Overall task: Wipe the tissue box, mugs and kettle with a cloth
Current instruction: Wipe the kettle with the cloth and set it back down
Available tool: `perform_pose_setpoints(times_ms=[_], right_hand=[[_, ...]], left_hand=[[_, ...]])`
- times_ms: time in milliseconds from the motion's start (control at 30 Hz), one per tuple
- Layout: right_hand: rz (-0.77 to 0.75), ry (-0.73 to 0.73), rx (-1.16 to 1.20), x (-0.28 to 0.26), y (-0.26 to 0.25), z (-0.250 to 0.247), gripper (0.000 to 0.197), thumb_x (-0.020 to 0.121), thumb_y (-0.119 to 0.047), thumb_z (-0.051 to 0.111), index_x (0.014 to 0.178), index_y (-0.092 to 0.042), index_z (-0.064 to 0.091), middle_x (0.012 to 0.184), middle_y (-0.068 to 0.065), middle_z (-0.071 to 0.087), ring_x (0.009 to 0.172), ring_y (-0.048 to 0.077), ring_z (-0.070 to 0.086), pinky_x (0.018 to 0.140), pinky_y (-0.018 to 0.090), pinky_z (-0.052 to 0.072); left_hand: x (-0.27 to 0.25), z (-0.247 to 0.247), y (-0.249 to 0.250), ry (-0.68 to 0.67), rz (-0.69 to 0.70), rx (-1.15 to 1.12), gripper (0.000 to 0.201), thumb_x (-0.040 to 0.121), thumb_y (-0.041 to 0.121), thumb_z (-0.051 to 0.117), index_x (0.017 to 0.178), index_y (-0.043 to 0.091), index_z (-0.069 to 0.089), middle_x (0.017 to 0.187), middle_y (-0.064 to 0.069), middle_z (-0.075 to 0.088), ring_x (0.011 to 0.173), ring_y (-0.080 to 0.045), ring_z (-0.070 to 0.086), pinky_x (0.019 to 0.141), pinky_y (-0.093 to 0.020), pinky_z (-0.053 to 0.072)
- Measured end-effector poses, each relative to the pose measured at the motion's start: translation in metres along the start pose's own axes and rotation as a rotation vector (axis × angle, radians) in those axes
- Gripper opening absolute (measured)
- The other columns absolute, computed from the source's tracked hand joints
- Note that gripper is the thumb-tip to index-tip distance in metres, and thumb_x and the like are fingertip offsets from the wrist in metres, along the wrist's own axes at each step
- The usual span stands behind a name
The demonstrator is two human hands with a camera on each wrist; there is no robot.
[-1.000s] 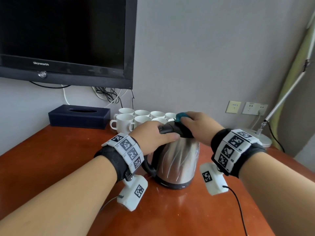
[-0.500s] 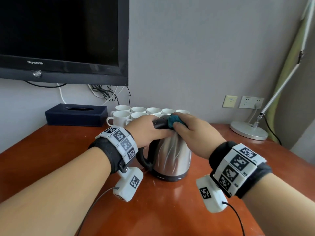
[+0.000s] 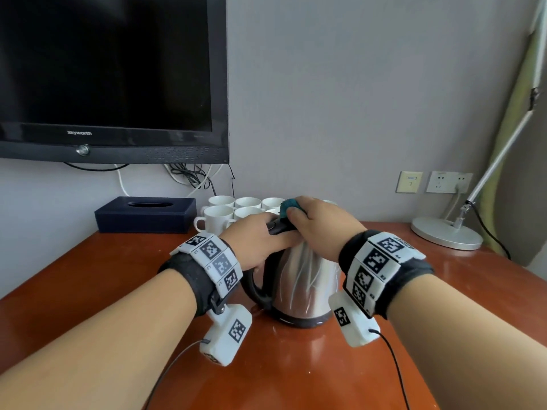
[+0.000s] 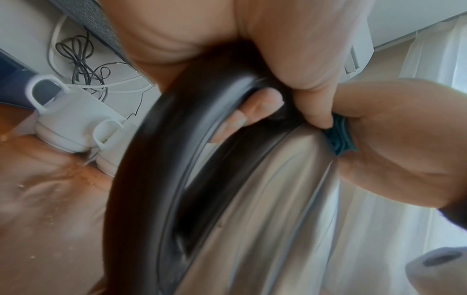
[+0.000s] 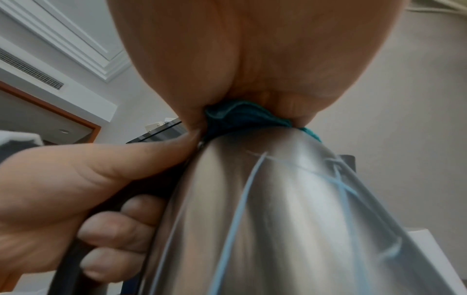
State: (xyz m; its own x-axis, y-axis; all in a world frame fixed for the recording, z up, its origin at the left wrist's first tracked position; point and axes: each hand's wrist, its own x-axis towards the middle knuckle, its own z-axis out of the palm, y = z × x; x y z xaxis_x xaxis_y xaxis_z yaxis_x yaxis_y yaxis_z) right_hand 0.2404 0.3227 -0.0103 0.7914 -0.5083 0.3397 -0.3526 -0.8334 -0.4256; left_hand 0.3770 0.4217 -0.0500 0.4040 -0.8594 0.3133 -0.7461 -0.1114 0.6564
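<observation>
- A steel kettle (image 3: 305,284) stood upright near the middle of a reddish wooden bench (image 3: 88,279), its black handle (image 3: 254,288) turned toward the left.
- The left hand (image 3: 257,244) gripped the top of that handle, fingers curled under it and thumb lying along the upper side.
- The right hand (image 3: 319,223) held a bunched teal cloth (image 3: 288,207) pressed on the kettle's top, fingers closed over the fabric.
- White mugs (image 3: 219,217) clustered just behind the kettle toward the far wall.
- A dark blue tissue box (image 3: 145,214) sat left of the mugs, below a wall-mounted television (image 3: 112,78).
- A lamp base (image 3: 447,236) rested at far right.
</observation>
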Motion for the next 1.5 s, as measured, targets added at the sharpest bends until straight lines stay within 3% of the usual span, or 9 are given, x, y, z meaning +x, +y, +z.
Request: perform_pose_setpoints(times_ms=[133,233,367,467,700,933,1167,1267,1500], right_hand=[[0.054,0.012,0.039,0.003,0.008,-0.002,0.030,0.109,-0.033,0.039,0.111,-0.012,0.061,0.107,0.006,0.063,0.100,0.027,0.056,0.080,0.033,0.038],[0.059,0.026,0.029,0.000,0.012,-0.001,0.031,0.109,-0.034,0.038,0.112,-0.013,0.060,0.108,0.007,0.062,0.096,0.025,0.056,0.078,0.031,0.036],[0.056,0.034,0.024,-0.002,0.015,-0.002,0.030,0.109,-0.036,0.038,0.112,-0.015,0.060,0.107,0.006,0.062,0.093,0.024,0.055,0.076,0.030,0.035],[0.051,0.032,0.035,-0.002,0.016,-0.002,0.030,0.109,-0.036,0.039,0.116,-0.016,0.060,0.107,0.005,0.062,0.093,0.023,0.053,0.077,0.029,0.033],[0.109,0.086,0.103,0.002,0.026,-0.003,0.028,0.108,-0.037,0.041,0.108,-0.015,0.059,0.098,0.007,0.064,0.091,0.028,0.057,0.073,0.033,0.035],[0.118,0.247,0.189,0.001,0.056,-0.017,0.016,0.106,-0.031,0.050,0.107,-0.024,0.065,0.082,-0.010,0.063,0.075,0.008,0.058,0.058,0.018,0.037],[0.142,0.483,0.395,0.016,0.078,0.004,0.030,0.100,-0.027,0.062,0.129,-0.030,0.064,0.110,-0.014,0.069,0.099,0.007,0.066,0.089,0.028,0.052],[0.137,0.513,0.426,0.030,0.088,0.013,0.020,0.099,-0.028,0.063,0.118,-0.029,0.067,0.100,-0.021,0.069,0.090,-0.005,0.065,0.078,0.021,0.052],[0.117,0.566,0.546,0.044,0.094,0.028,0.017,0.098,-0.024,0.067,0.112,-0.029,0.075,0.095,-0.015,0.076,0.089,0.000,0.070,0.081,0.026,0.056]], left_hand=[[-0.009,0.003,-0.004,0.050,-0.030,-0.106,0.028,0.096,0.056,0.064,0.111,0.033,0.068,0.047,0.019,0.059,0.041,0.001,0.054,0.057,-0.028,0.042],[-0.025,0.008,-0.015,0.068,0.004,-0.313,0.035,0.096,0.056,0.064,0.122,0.033,0.064,0.051,-0.004,0.061,0.049,-0.018,0.058,0.067,-0.035,0.052],[-0.049,0.023,-0.041,0.162,-0.052,-0.515,0.063,0.078,0.076,0.068,0.102,0.018,0.066,0.071,-0.015,0.071,0.077,-0.035,0.071,0.101,-0.054,0.051],[-0.056,0.027,-0.046,0.102,-0.099,-0.554,0.072,0.076,0.085,0.064,0.075,0.013,0.064,0.076,-0.014,0.071,0.084,-0.034,0.069,0.107,-0.060,0.045],[-0.046,0.029,-0.031,0.184,-0.034,-0.502,0.078,0.099,0.065,0.053,0.059,-0.002,0.053,0.064,-0.021,0.065,0.070,-0.034,0.065,0.097,-0.054,0.049],[0.000,0.028,-0.019,0.442,-0.166,-0.736,0.062,0.081,0.067,0.069,0.070,0.007,0.059,0.051,-0.014,0.047,0.048,-0.027,0.050,0.066,-0.044,0.046],[0.038,0.022,-0.030,0.344,-0.131,-0.931,0.011,0.099,0.012,0.067,0.095,0.005,0.061,0.063,-0.010,0.051,0.051,-0.022,0.044,0.054,-0.029,0.039],[0.046,0.021,-0.043,0.313,-0.107,-1.021,0.015,0.101,0.014,0.065,0.107,0.001,0.061,0.069,-0.011,0.053,0.055,-0.022,0.045,0.057,-0.031,0.041],[0.045,0.023,-0.058,0.348,-0.028,-1.063,0.022,0.086,0.036,0.075,0.076,0.018,0.067,0.070,-0.007,0.055,0.060,-0.018,0.051,0.058,-0.029,0.044]])
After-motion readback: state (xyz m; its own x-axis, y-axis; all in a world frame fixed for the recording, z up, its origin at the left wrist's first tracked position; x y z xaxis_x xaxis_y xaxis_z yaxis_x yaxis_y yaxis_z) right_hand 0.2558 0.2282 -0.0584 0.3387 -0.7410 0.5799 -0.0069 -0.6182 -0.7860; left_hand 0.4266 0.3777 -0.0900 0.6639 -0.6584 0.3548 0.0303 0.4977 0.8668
